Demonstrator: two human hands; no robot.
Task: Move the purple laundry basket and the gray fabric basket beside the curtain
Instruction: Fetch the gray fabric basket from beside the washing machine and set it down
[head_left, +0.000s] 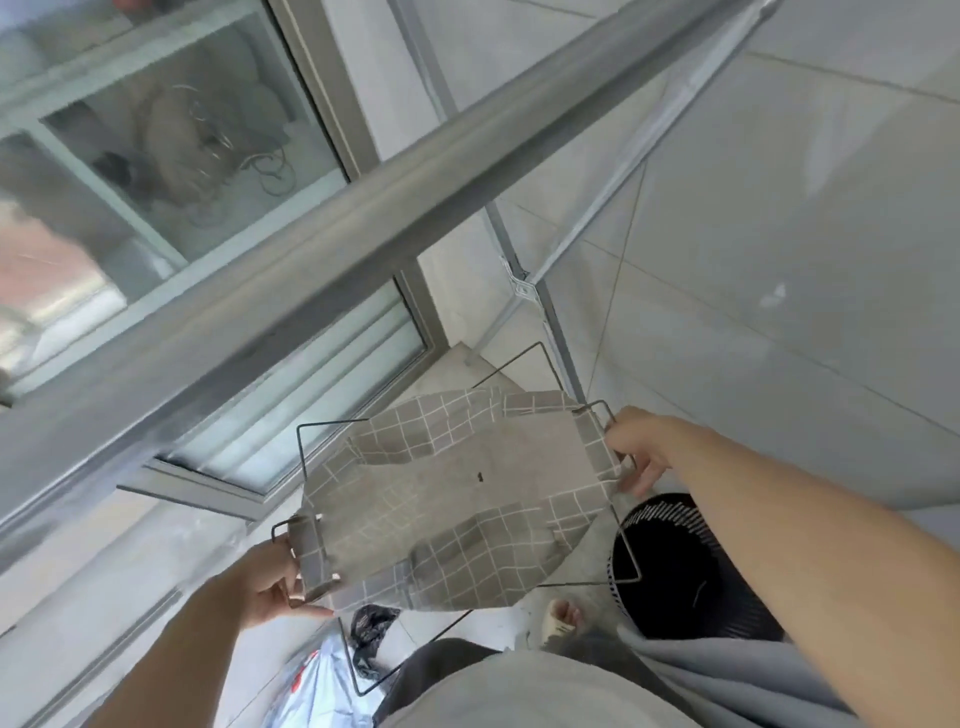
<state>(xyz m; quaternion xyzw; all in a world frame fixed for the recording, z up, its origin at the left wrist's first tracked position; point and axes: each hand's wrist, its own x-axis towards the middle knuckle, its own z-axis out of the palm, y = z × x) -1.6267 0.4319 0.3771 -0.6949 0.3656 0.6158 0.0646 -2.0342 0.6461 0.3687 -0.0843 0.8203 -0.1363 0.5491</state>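
Note:
The gray fabric basket (447, 499), a checked cloth bag on a thin dark wire frame, hangs in the air in front of me. My left hand (265, 582) grips the wire handle at its near left end. My right hand (636, 447) holds the wire handle at its far right end. The basket is empty inside and tilts slightly. Below my right forearm stands a dark slotted round basket (675, 561) on the floor; its colour reads as black or deep purple. No curtain is in view.
A thick metal rail (395, 208) crosses the view diagonally above the basket. Windows (171, 156) fill the left side and a tiled wall (779, 234) the right. Thin metal rack poles (524, 291) stand in the corner. A plastic bag (322, 670) and my foot (561, 618) are on the floor.

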